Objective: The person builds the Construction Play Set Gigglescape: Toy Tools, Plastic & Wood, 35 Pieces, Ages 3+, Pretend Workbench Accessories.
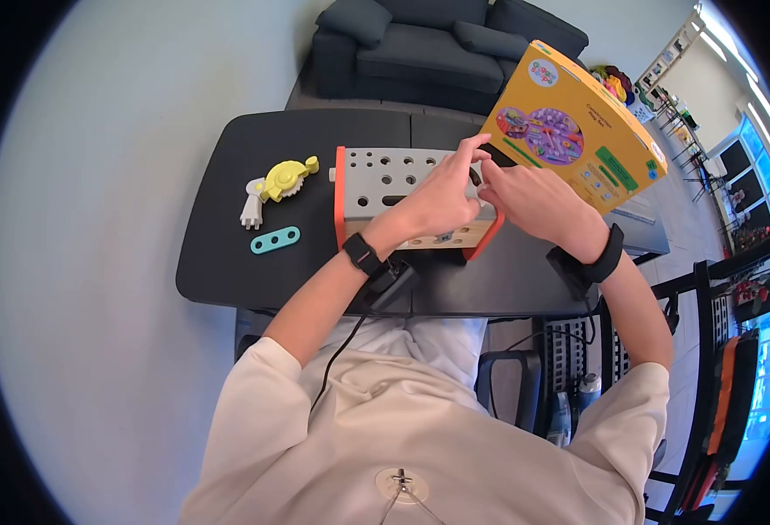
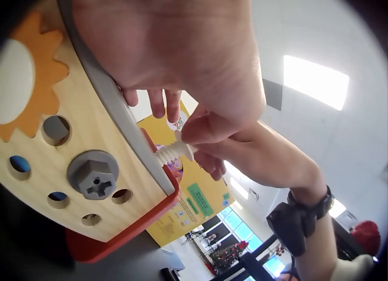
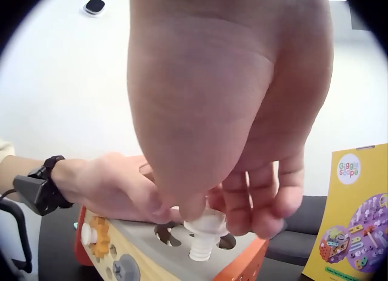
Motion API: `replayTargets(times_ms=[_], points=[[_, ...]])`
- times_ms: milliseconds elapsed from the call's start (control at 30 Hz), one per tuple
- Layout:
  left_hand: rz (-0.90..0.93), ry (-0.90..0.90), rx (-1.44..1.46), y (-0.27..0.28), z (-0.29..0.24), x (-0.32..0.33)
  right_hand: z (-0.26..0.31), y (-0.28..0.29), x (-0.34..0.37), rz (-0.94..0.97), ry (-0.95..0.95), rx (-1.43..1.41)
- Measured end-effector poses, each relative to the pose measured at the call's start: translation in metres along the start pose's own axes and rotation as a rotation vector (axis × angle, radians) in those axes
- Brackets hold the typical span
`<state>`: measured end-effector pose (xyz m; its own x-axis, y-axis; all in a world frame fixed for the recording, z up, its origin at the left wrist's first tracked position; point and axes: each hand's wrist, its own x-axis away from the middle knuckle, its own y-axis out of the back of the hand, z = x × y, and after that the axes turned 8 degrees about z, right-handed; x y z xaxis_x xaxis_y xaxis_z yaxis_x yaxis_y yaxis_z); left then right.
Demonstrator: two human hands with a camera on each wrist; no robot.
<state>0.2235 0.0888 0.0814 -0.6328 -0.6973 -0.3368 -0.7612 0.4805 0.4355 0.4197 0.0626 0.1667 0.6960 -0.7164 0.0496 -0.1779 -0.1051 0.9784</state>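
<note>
A toy workbench [image 1: 363, 175] with a grey perforated top and red-orange ends stands on the table. In the right wrist view, a white screw [image 3: 203, 247] stands in a hole near the top's right end, part of its thread exposed. My right hand [image 1: 538, 201] pinches its head with thumb and fingers. My left hand [image 1: 442, 197] lies over the grey top, index finger extended. In the left wrist view, its thumb is beside the head of the screw [image 2: 173, 152]; contact is unclear. A grey bolt [image 2: 96, 177] sits in the wooden side.
Left on the black table [image 1: 227, 267] lie a yellow and white toy piece [image 1: 284, 181] and a teal three-hole strip [image 1: 275, 240]. A yellow box [image 1: 577, 114] stands behind my right hand. Beyond the table is a dark sofa [image 1: 428, 61]. Cables hang from both wrists.
</note>
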Motion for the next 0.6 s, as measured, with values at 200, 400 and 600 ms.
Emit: replayTargets(times_ms=[200, 400, 600], points=[[-0.012, 0.023, -0.075, -0.003, -0.013, 0.000, -0.001, -0.002, -0.005, 0.197, -0.138, 0.245], [0.024, -0.032, 0.107, -0.001, 0.006, -0.003, 0.002, 0.013, 0.015, -0.082, 0.065, -0.225], [0.042, -0.007, 0.013, 0.000, 0.005, -0.002, -0.006, 0.006, 0.007, -0.017, 0.102, -0.321]])
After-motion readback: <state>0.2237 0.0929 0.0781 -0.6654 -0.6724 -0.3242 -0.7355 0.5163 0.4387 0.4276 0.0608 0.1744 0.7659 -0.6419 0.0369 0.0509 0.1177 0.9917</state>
